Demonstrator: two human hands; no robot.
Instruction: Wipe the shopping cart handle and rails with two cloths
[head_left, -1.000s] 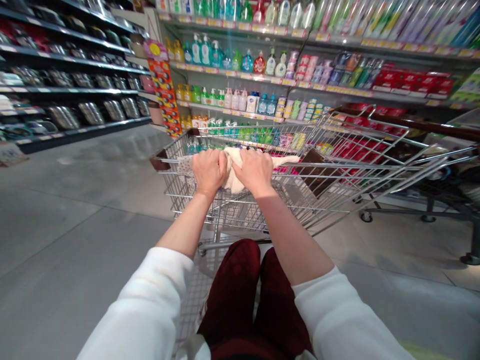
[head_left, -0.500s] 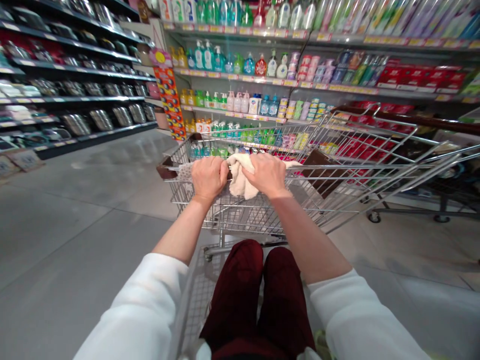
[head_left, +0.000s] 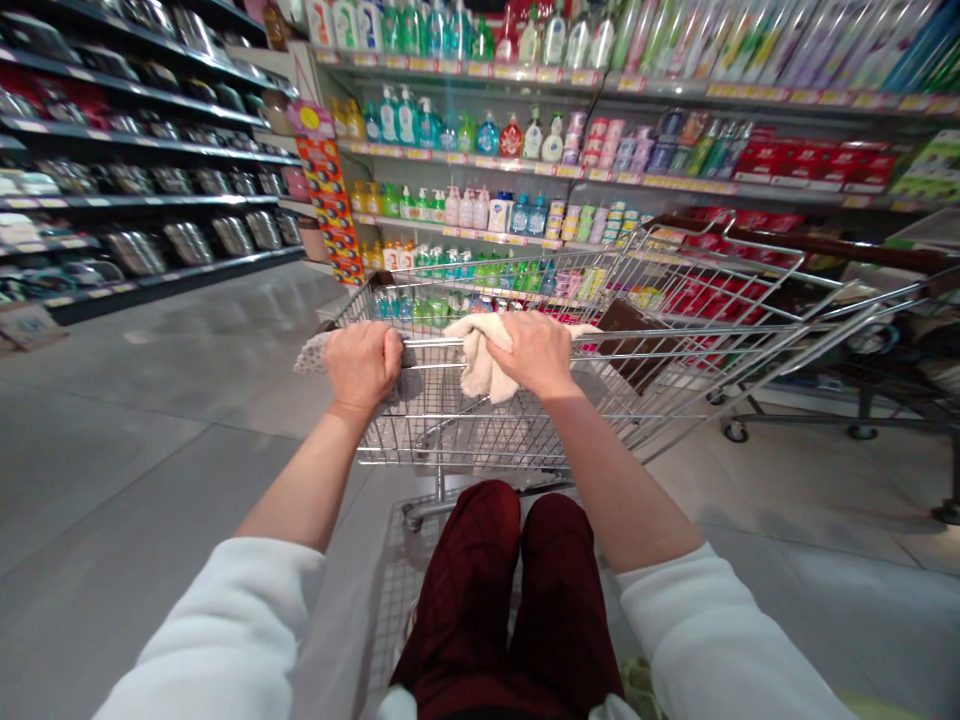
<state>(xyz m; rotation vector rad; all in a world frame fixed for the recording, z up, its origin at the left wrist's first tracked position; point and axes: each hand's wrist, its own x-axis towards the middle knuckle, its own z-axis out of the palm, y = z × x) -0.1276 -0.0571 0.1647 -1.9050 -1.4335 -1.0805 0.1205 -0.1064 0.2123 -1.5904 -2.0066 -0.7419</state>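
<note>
A wire shopping cart (head_left: 480, 440) stands sideways in front of my knees. My left hand (head_left: 364, 365) is closed around a grey dotted cloth (head_left: 311, 353) at the left end of the cart's near top rail. To its right, my right hand (head_left: 536, 350) grips a cream cloth (head_left: 484, 345) wrapped over the same rail, and a flap of it hangs down inside my fingers. Between the two hands a stretch of bare metal rail shows. A brown panel (head_left: 636, 340) sits toward the cart's right part.
Shelves of pump bottles (head_left: 480, 208) run along the far side of the cart. Steel pots (head_left: 187, 243) fill the shelves at left. Another cart (head_left: 870, 400) stands at the right. An orange display strip (head_left: 330, 200) hangs at the shelf end.
My left hand has slid left along the rail to its end with the grey dotted cloth, away from my right hand. The right hand stays in nearly the same place on the cream cloth.
</note>
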